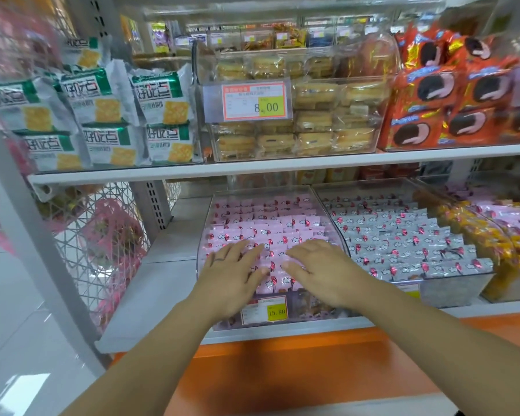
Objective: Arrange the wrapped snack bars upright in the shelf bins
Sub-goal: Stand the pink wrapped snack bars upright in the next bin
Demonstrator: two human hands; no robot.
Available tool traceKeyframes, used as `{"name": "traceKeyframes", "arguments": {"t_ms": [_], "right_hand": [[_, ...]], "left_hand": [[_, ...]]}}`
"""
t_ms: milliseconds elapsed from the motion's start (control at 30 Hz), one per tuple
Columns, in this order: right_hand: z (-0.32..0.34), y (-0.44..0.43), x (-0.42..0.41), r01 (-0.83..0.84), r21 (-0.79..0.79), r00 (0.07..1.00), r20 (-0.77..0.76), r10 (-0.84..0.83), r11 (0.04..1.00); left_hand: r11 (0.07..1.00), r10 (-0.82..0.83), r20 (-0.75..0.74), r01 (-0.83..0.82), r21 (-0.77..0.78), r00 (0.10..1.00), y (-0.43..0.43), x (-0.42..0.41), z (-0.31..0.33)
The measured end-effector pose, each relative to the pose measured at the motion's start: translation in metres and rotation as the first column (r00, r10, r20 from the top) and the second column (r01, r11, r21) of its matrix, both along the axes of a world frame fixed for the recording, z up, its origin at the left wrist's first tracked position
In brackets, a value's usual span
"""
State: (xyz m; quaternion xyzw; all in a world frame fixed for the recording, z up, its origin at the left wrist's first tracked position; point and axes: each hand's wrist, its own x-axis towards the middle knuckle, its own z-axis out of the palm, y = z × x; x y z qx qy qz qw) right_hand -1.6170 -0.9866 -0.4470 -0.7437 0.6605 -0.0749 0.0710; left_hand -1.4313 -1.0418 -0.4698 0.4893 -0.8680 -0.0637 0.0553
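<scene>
Pink wrapped snack bars [261, 223] stand in rows inside a clear plastic bin [206, 235] on the lower shelf. My left hand [234, 271] lies flat on the front rows at the bin's left side, fingers straight and spread. My right hand [318, 268] lies flat on the front rows at the right, fingers straight and pointing left. Neither hand grips a bar. A second clear bin [451, 288] to the right holds silver wrapped bars [403, 235] standing in rows.
A price tag [264, 309] reading 15.80 is on the pink bin's front. Yellow wrapped snacks [478, 232] fill a bin at far right. The upper shelf [282, 166] carries green cracker packs [102, 115], a clear cake bin [312, 115] and orange cookie packs [463, 100]. An orange ledge [312, 370] lies below.
</scene>
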Motion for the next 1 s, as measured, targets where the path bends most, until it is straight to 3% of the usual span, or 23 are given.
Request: {"name": "traceKeyframes", "arguments": {"t_ms": [200,367,433,500,567,600,700,800,1000], "right_hand": [[-0.013,-0.022,0.009,0.049,0.153,0.994,-0.100,-0.034,0.987],[-0.007,-0.020,0.008,0.038,0.094,0.994,-0.103,-0.028,0.995],[-0.001,-0.008,0.004,-0.017,0.068,0.997,-0.070,0.022,0.998],[0.009,0.003,-0.005,-0.053,-0.009,0.998,-0.016,0.053,0.999],[0.018,0.007,-0.022,0.003,-0.177,0.998,0.062,0.009,0.984],[0.021,0.006,-0.033,0.075,-0.236,0.992,0.119,-0.048,0.969],[0.016,0.004,-0.059,0.248,-0.207,0.948,0.255,-0.192,0.946],[0.001,0.004,-0.066,0.282,-0.149,0.903,0.376,-0.210,0.948],[-0.017,-0.001,-0.072,0.352,-0.182,0.800,0.567,-0.194,0.918]], "left_hand": [[0.994,0.074,0.172,-0.086,0.063,0.982,-0.007,-0.007,-0.003],[0.991,0.062,0.175,-0.082,0.108,0.983,-0.012,-0.007,0.001],[0.993,0.052,0.056,-0.058,0.106,0.997,-0.012,-0.002,0.002],[0.994,0.072,-0.178,-0.055,0.095,0.982,-0.012,0.000,0.005],[0.996,0.086,-0.359,-0.073,0.049,0.929,-0.015,-0.003,0.010],[0.996,0.085,-0.382,-0.081,0.028,0.920,-0.018,-0.006,0.014],[0.993,0.118,-0.294,-0.109,0.050,0.948,-0.031,-0.020,0.018],[0.983,0.166,-0.178,-0.148,0.109,0.970,-0.047,-0.032,0.019],[0.996,0.080,-0.105,-0.084,-0.039,0.991,-0.054,-0.034,0.011]]}}
